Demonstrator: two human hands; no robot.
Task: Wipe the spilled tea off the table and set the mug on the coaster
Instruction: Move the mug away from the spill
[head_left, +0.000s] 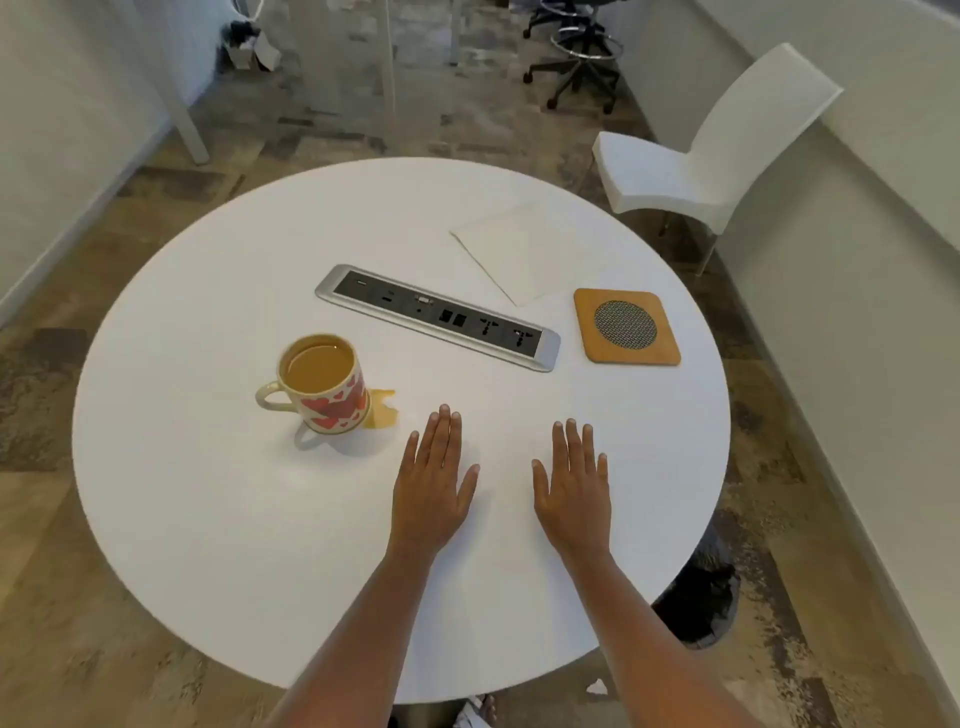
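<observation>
**Both hands empty: napkin first, mug after**

I read the table (208, 519) from its left across. The mug (322, 384), nearly full and upright, stands toward 9 o'clock of the tabletop, with its handle at its own 9 o'clock. The spilled tea (383, 410) is a small tan puddle touching the mug's base at 4 o'clock. My left hand (434, 486) lies flat near 6 o'clock, fingers straight, holding nothing, its tips near the puddle but apart from it. The socket panel (439, 317) crosses the middle. The napkin (519, 249) lies flat at 1 o'clock, beyond the panel. My right hand (571, 488) is flat and empty too. The coaster (626, 326) sits bare at 2 o'clock, just beside the napkin's near corner.

As I judge it, fetching the napkin comes first. I'd send the right hand past the panel's right end to it. The left should lift the mug straight up and slowly, since it is so full. Then I'd wipe where the base stood and dab the base before the coaster.
</observation>
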